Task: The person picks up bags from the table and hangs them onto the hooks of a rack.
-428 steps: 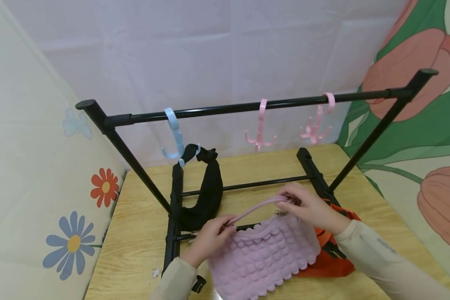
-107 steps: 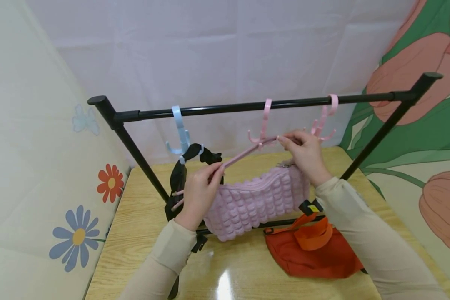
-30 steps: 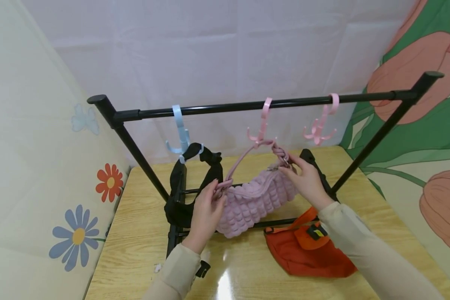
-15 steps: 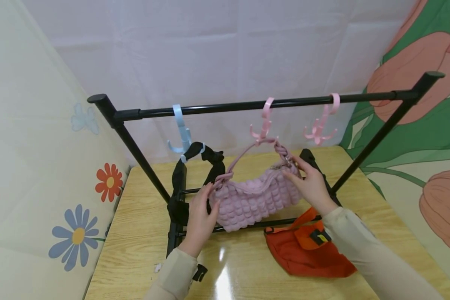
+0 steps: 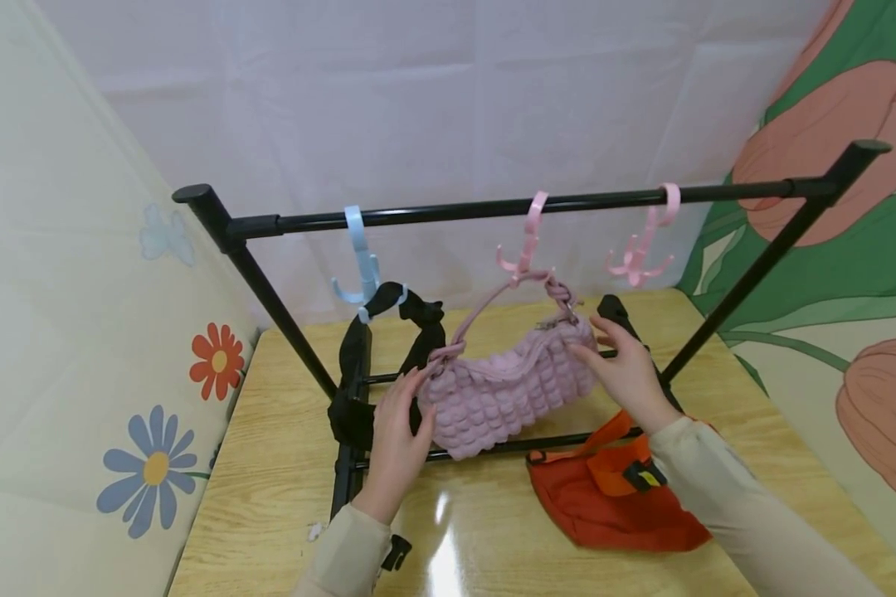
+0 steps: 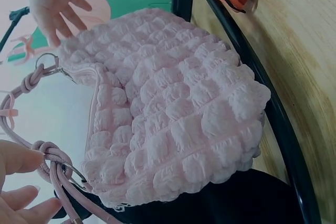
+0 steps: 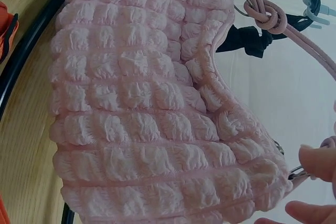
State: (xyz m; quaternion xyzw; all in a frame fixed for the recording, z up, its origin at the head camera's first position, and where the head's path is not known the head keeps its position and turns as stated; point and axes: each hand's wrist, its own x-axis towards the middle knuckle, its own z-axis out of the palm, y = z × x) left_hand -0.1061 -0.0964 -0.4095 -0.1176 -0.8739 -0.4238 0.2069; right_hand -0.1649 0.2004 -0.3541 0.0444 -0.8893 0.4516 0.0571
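Note:
A pink puffy handbag (image 5: 508,394) hangs tilted, its strap (image 5: 481,312) looped over a prong of the middle pink hook (image 5: 528,242). My left hand (image 5: 397,439) is beside the bag's left end, fingers extended; in the left wrist view a fingertip is close to the strap's knot (image 6: 51,153), and contact is unclear. At the other end, my right hand (image 5: 630,371) has its fingers spread beside the bag (image 7: 142,103). The left wrist view shows that right hand (image 6: 52,3) with loose fingers, gripping nothing.
A black rail (image 5: 448,214) carries a blue hook (image 5: 360,257) with a black bag (image 5: 354,356) hanging from it, and another pink hook (image 5: 637,253) at right. A red-orange bag (image 5: 616,514) lies on the wooden table (image 5: 254,464), by the rack's lower bar.
The handbag was lifted from the table and its strap went over the middle pink hook. Both hands gripped the strap ends a second ago; they have since let go and drawn slightly apart.

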